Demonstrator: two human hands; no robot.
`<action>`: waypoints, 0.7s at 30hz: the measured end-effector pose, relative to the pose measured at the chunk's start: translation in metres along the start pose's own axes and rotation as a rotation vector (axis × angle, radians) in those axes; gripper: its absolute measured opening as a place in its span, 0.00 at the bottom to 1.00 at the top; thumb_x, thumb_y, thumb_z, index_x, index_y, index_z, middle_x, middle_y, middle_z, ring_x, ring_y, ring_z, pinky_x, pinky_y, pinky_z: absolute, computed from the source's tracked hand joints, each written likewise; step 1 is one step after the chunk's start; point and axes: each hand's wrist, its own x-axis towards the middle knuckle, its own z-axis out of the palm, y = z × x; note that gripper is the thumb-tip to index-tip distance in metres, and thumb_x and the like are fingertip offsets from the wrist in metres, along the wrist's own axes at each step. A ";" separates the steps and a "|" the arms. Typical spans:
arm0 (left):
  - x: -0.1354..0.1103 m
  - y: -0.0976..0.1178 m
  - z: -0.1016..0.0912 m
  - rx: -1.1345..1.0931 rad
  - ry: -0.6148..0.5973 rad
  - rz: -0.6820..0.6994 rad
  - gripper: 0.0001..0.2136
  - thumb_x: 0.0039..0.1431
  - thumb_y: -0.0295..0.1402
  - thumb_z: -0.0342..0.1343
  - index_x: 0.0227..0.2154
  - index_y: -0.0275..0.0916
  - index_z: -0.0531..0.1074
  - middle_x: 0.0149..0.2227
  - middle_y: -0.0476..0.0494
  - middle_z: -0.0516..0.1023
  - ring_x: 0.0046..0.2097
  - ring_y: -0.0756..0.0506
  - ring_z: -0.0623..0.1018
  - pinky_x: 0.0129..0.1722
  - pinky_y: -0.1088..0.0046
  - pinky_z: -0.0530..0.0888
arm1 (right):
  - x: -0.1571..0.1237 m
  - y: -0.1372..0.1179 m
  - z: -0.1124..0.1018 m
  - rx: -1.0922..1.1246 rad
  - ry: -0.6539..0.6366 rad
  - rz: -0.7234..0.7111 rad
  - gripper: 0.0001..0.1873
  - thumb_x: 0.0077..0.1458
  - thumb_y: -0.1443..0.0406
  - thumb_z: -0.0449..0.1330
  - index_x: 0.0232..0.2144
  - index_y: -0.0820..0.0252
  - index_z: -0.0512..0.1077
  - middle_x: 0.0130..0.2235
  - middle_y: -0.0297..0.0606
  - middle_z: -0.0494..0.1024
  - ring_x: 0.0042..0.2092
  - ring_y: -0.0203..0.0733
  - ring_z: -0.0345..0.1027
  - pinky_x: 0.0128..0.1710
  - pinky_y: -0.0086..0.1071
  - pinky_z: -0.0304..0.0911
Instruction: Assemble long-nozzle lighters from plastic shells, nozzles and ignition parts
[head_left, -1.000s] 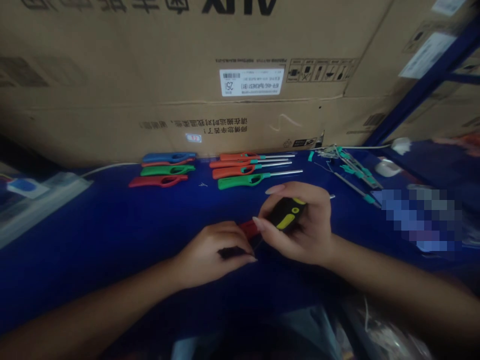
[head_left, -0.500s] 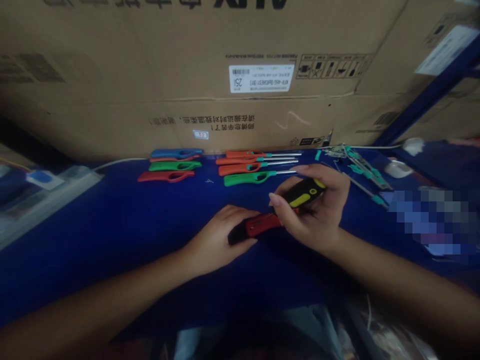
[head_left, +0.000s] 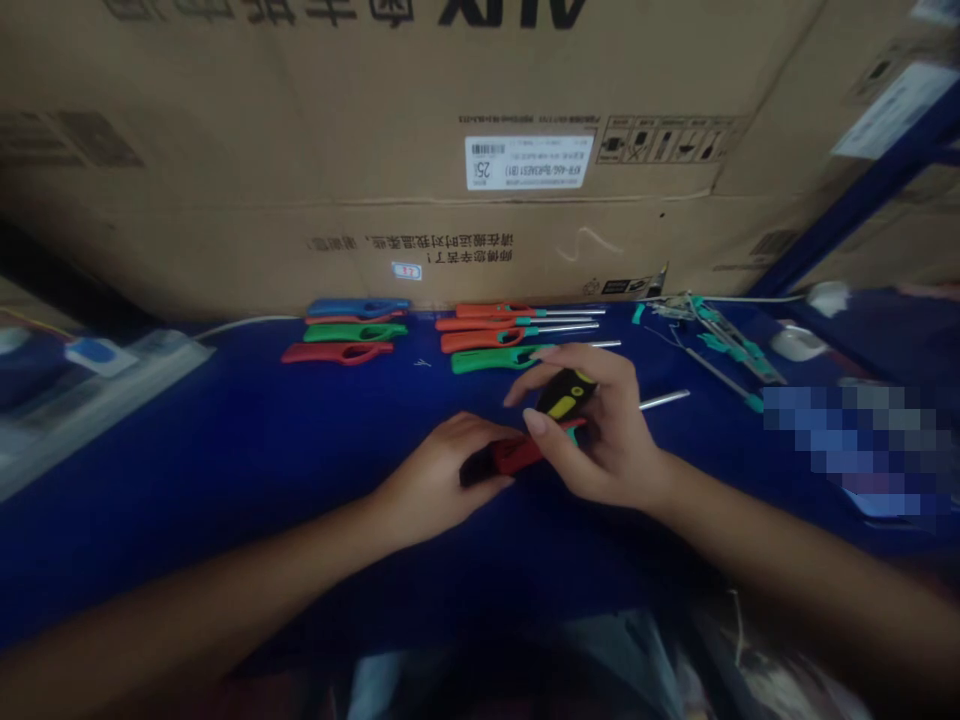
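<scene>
My left hand (head_left: 442,480) presses down on a red long-nosed lighter (head_left: 510,457) lying on the blue table (head_left: 225,440), fingers curled over its handle end. The lighter's metal tube (head_left: 664,400) sticks out to the right past my right hand. My right hand (head_left: 600,430) is wrapped round a black and yellow screwdriver handle (head_left: 568,393), held over the lighter's middle. The screwdriver's tip is hidden by my fingers.
Finished lighters (head_left: 517,335) in orange and green lie in a row behind my hands; coloured handle shells (head_left: 349,330) lie to their left. Teal and metal parts (head_left: 712,335) lie at the right. A big cardboard box (head_left: 480,150) walls off the back.
My right hand has drawn the screwdriver lower and left, more upright over the lighter. The metal tube now shows to the right. My left hand has hardly moved.
</scene>
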 end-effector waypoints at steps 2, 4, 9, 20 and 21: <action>0.000 0.000 0.001 -0.011 0.012 -0.006 0.15 0.58 0.30 0.65 0.47 0.39 0.74 0.45 0.43 0.81 0.47 0.41 0.78 0.51 0.59 0.75 | 0.007 -0.005 -0.008 0.030 -0.140 0.055 0.31 0.62 0.72 0.56 0.63 0.54 0.53 0.52 0.44 0.74 0.45 0.41 0.75 0.42 0.35 0.73; 0.000 -0.001 0.004 -0.010 0.023 -0.024 0.16 0.56 0.30 0.67 0.47 0.39 0.74 0.45 0.42 0.81 0.47 0.41 0.78 0.50 0.59 0.75 | 0.016 -0.009 -0.015 -0.027 -0.249 0.072 0.28 0.63 0.71 0.55 0.63 0.56 0.55 0.51 0.44 0.75 0.43 0.40 0.76 0.40 0.32 0.72; 0.004 0.001 0.013 0.027 0.010 -0.111 0.17 0.55 0.31 0.67 0.48 0.39 0.74 0.46 0.41 0.80 0.48 0.39 0.78 0.51 0.56 0.76 | 0.042 -0.007 -0.027 -0.573 -0.288 -0.062 0.21 0.61 0.52 0.62 0.50 0.60 0.71 0.35 0.39 0.81 0.29 0.41 0.75 0.27 0.30 0.65; 0.017 0.005 0.021 0.104 -0.047 0.016 0.19 0.61 0.34 0.61 0.54 0.38 0.69 0.52 0.36 0.74 0.54 0.38 0.73 0.57 0.52 0.72 | 0.034 0.003 -0.036 -0.409 -0.137 -0.165 0.15 0.60 0.57 0.64 0.46 0.58 0.74 0.41 0.40 0.82 0.40 0.41 0.78 0.41 0.30 0.72; 0.016 0.005 0.020 0.112 -0.054 0.020 0.19 0.62 0.34 0.60 0.54 0.37 0.69 0.52 0.36 0.73 0.53 0.38 0.73 0.57 0.52 0.72 | 0.033 0.002 -0.037 -0.409 -0.160 -0.145 0.16 0.63 0.58 0.61 0.50 0.58 0.73 0.44 0.41 0.82 0.41 0.41 0.78 0.42 0.31 0.72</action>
